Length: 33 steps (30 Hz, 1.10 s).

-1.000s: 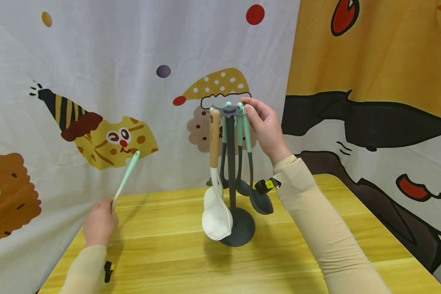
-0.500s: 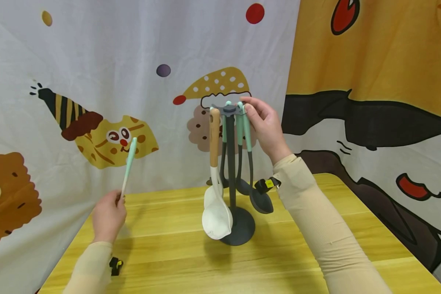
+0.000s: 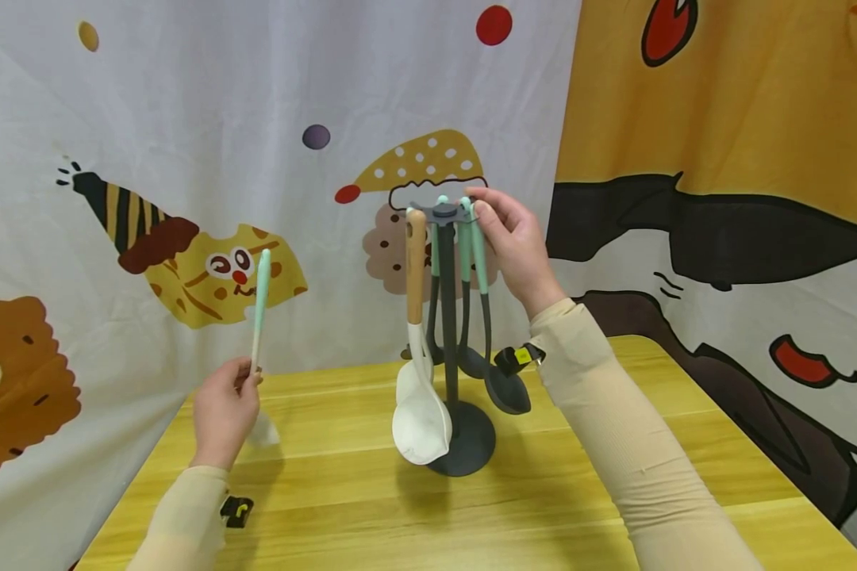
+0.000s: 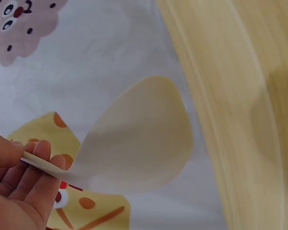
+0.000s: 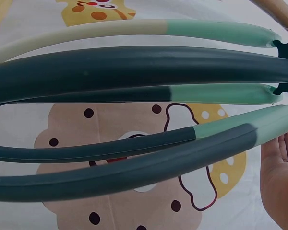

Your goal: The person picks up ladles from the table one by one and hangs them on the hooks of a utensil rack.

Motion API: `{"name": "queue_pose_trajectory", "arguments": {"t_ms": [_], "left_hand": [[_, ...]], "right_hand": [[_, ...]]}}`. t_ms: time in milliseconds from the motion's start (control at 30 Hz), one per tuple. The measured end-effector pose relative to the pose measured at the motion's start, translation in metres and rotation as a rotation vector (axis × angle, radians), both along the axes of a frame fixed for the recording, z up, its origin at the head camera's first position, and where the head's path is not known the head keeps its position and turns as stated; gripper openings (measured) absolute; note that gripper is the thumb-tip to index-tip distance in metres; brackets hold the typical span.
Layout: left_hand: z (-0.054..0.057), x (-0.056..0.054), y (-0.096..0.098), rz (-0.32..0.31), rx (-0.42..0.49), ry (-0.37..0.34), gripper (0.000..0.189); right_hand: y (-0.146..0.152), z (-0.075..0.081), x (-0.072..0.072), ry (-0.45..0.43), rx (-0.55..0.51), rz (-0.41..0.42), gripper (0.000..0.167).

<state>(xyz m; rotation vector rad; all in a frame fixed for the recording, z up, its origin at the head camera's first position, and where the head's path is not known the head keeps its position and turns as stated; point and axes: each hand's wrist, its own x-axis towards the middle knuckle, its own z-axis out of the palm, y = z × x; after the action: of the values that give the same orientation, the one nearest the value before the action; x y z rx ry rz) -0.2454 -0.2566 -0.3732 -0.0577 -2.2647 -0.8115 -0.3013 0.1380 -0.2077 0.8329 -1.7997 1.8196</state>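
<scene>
In the head view my left hand point(image 3: 224, 408) pinches the thin neck of a white spoon point(image 3: 262, 309) left of the rack. Its mint handle points up, and its broad head hangs below the fingers. That rounded spoon head point(image 4: 139, 139) fills the middle of the left wrist view. My right hand point(image 3: 517, 246) grips the top of a dark utensil rack point(image 3: 448, 317) with thumb and fingertips, beside a mint-handled black spoon point(image 3: 509, 392). The exact contact there is partly hidden. In the right wrist view, part of the right hand point(image 5: 281, 177) shows below the mint handle.
On the rack hang a white ladle point(image 3: 423, 428) with a wooden handle and several mint-handled utensils. The rack's round base point(image 3: 471, 444) stands on a wood-grain table point(image 3: 328, 492). A printed cartoon curtain point(image 3: 257, 79) hangs right behind the table.
My left hand has moved right and up with the white spoon, turning its handle nearly upright; its head now shows below the hand. The right hand and rack stay in place.
</scene>
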Motion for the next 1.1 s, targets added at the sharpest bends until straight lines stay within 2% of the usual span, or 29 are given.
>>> {"name": "queue_pose_trajectory", "arguments": {"t_ms": [333, 500, 867, 1100], "left_hand": [[0.017, 0.008, 0.02, -0.038, 0.01, 0.039, 0.015], [0.022, 0.011, 0.026, -0.06, 0.019, 0.059, 0.015], [0.038, 0.018, 0.042, -0.137, 0.01, 0.159, 0.014], [0.044, 0.019, 0.05, -0.173, 0.016, 0.207, 0.014]], "right_hand": [[0.001, 0.0, 0.0, -0.001, -0.008, -0.003, 0.039], [0.0, 0.0, -0.001, 0.006, -0.008, 0.007, 0.039], [-0.001, 0.001, 0.0, -0.001, -0.003, -0.001, 0.039], [-0.001, 0.002, 0.001, -0.007, -0.001, -0.003, 0.039]]}}
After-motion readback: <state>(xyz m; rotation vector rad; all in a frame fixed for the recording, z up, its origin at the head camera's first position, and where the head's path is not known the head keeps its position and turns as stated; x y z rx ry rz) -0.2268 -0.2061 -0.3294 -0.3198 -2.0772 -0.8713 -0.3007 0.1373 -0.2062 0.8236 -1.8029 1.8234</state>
